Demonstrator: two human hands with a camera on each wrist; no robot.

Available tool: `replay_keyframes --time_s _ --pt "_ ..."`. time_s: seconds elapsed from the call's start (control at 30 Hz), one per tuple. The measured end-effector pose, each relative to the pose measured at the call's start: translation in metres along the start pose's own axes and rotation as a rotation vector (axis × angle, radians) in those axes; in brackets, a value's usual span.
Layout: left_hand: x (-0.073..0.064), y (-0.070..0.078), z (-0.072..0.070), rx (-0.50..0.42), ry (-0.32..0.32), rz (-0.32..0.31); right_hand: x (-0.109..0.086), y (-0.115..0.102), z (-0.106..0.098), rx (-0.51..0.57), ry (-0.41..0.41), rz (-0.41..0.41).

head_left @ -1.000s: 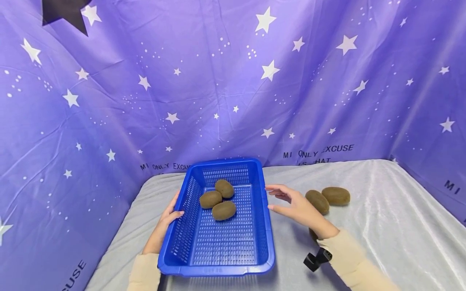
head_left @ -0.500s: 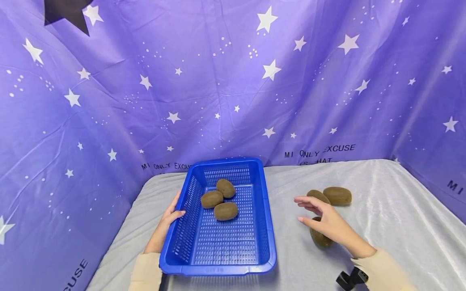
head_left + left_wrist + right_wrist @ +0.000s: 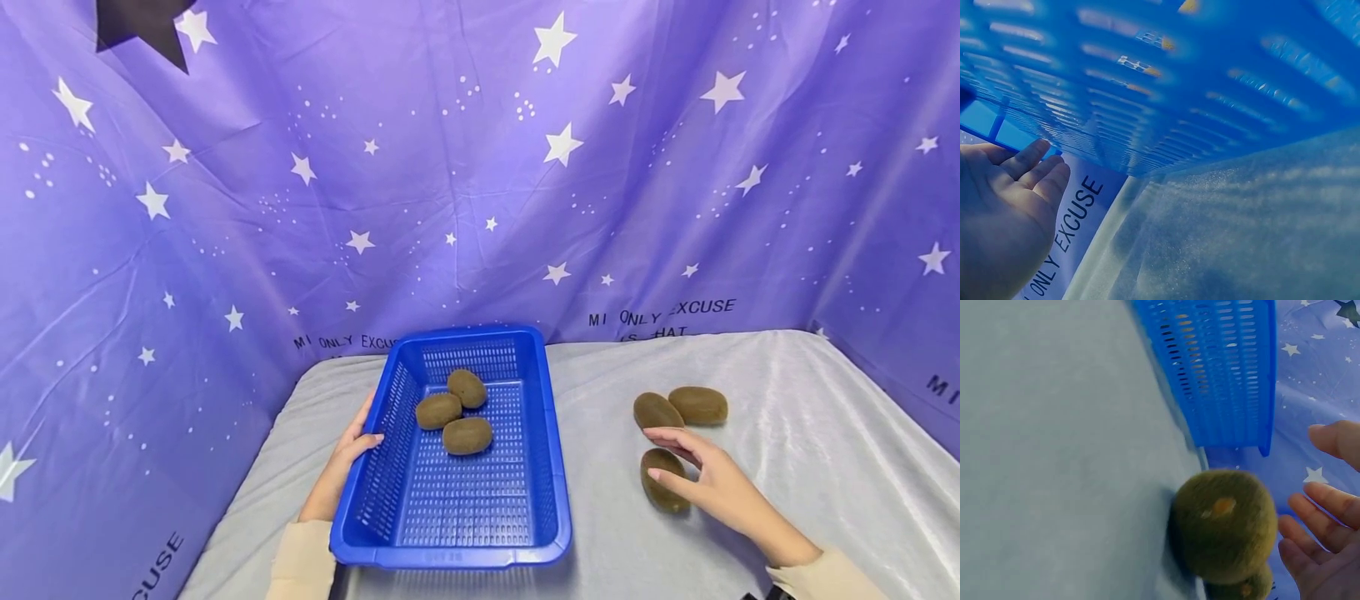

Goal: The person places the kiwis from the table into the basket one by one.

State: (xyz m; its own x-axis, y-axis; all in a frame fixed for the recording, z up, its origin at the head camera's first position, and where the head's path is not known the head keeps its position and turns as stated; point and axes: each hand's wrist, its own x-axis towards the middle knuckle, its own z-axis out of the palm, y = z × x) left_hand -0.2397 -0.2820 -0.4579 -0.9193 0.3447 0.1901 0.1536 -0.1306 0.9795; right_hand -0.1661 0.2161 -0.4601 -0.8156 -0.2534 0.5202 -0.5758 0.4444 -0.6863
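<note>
A blue plastic basket (image 3: 557,467) stands before me with three brown kiwis (image 3: 467,436) grouped inside. At its left side, my left hand (image 3: 341,467) grips the rim, thumb over the top and fingers along the outside; the left wrist view shows the fingers (image 3: 1041,172) up by the rim. My right hand (image 3: 723,492) hovers with spread, gently bent fingers over the nearest loose kiwi (image 3: 662,493). In the right wrist view that hand (image 3: 1329,531) is beside a kiwi (image 3: 1225,525), with a gap between thumb and fingers and nothing held.
Two more kiwis, one dark (image 3: 654,410) and one lighter (image 3: 699,405), lie together farther back on the right. Pale grey cloth (image 3: 600,533) covers the table. A purple star-printed curtain (image 3: 480,167) rises behind and along both sides.
My right hand has moved from the basket's right rim rightward and toward me, down to the nearest loose kiwi. The left hand and the basket have stayed in place.
</note>
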Motion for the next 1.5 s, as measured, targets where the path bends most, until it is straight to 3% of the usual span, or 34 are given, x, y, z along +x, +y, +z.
replay_keyframes --time_s 0.23,0.5,0.7,1.1,1.3,1.5 --pt "-0.013 0.0 -0.003 -0.009 0.009 0.034 -0.012 0.002 -0.001 -0.094 0.013 0.067" --pt "-0.021 -0.001 -0.011 -0.012 -0.009 0.075 -0.017 0.008 -0.002 -0.015 0.003 0.065" --pt "-0.021 -0.004 -0.01 0.025 0.016 0.045 -0.019 0.014 0.003 0.063 -0.05 0.118" --pt "-0.016 -0.006 -0.009 -0.016 -0.032 0.083 -0.024 0.019 0.003 0.157 -0.11 0.121" --pt "-0.009 -0.003 -0.005 0.002 -0.015 0.041 -0.027 0.023 -0.001 0.235 -0.146 0.122" --pt "-0.002 0.0 -0.002 -0.018 -0.034 0.019 -0.028 0.026 -0.003 0.242 -0.136 0.153"
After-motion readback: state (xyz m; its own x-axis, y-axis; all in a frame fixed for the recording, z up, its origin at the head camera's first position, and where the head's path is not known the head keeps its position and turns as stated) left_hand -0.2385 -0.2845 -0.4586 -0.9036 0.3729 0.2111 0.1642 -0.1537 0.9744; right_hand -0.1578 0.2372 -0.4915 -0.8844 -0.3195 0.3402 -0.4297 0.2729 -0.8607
